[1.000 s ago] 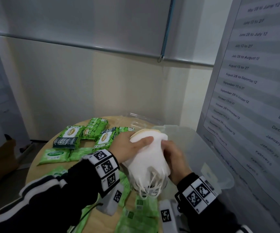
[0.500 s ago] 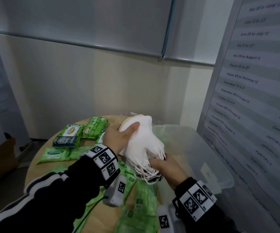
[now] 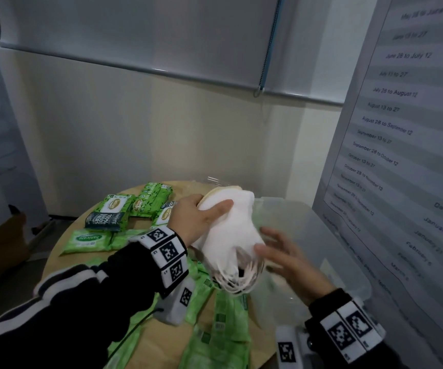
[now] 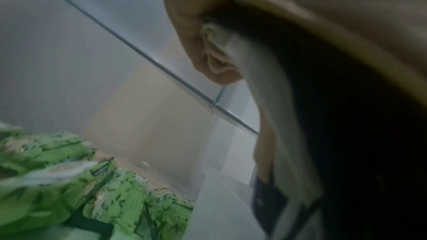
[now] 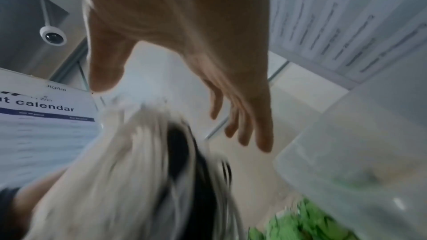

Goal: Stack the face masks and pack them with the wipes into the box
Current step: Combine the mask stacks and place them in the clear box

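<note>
A: Status on the mask stack (image 3: 228, 230)?

B: The masks are nested into one white bundle and held in the air over the near-left edge of the clear box (image 3: 342, 251), not yet set inside. The ear loops hang from the lower end. Stacking is judged done or nearly so.

A: Which hand has it?

B: The stack is gripped at its upper end by the left hand (image 3: 196, 219), thumb laid across the front, fingers wrapped behind. (The left wrist view confirms it: fingers are curled tight on the folded edges.) The right hand (image 3: 289, 259) is spread with fingers straight, just beside the stack's lower right side; nothing is held by it. Contact at the fingertips cannot be told because of blur.

A: And relative to the right hand?

B: The stack sits to the left of that hand and slightly above it, with the loops dangling just beside the palm. In the right wrist view the bundle is seen below the splayed fingers (image 5: 242, 130), apart from them.

A: Wipes?

B: None is judged packed. Green wipe packs (image 3: 108, 214) are still scattered on the round wooden surface (image 3: 63, 251), some behind the left wrist, some in front of the box. The box interior is seen only through cloudy plastic, but looks empty.

A: Left to do?

B: Masks lowered in, then all wipes loaded.
</note>
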Demonstrator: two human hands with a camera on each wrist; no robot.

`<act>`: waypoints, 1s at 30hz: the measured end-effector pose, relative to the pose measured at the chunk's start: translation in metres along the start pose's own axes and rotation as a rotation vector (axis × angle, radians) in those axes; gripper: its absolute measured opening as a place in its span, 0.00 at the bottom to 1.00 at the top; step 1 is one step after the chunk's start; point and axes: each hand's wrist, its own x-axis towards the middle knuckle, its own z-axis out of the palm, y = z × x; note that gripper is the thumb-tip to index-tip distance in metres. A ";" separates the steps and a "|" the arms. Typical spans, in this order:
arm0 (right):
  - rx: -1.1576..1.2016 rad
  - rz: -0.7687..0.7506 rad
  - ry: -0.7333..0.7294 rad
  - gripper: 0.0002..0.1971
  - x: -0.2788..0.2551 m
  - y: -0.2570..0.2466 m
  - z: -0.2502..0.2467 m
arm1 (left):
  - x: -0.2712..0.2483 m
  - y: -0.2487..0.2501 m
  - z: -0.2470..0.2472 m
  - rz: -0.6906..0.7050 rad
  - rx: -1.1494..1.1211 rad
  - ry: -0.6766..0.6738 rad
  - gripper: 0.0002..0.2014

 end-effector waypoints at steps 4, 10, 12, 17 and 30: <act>-0.019 -0.031 -0.017 0.44 0.011 -0.024 0.001 | -0.008 -0.001 0.003 0.069 0.127 -0.156 0.11; 0.118 0.133 -0.111 0.25 0.030 -0.023 0.012 | -0.013 0.007 0.005 0.037 0.192 -0.379 0.26; 0.206 0.155 -0.106 0.28 0.030 -0.021 0.005 | -0.012 0.004 -0.006 0.042 0.171 -0.601 0.46; 0.274 0.164 -0.065 0.30 0.030 -0.015 0.004 | -0.010 -0.004 -0.018 0.133 0.424 -0.856 0.68; 0.197 0.172 -0.096 0.27 0.030 -0.021 0.015 | 0.009 0.005 -0.017 0.289 0.617 -0.763 0.48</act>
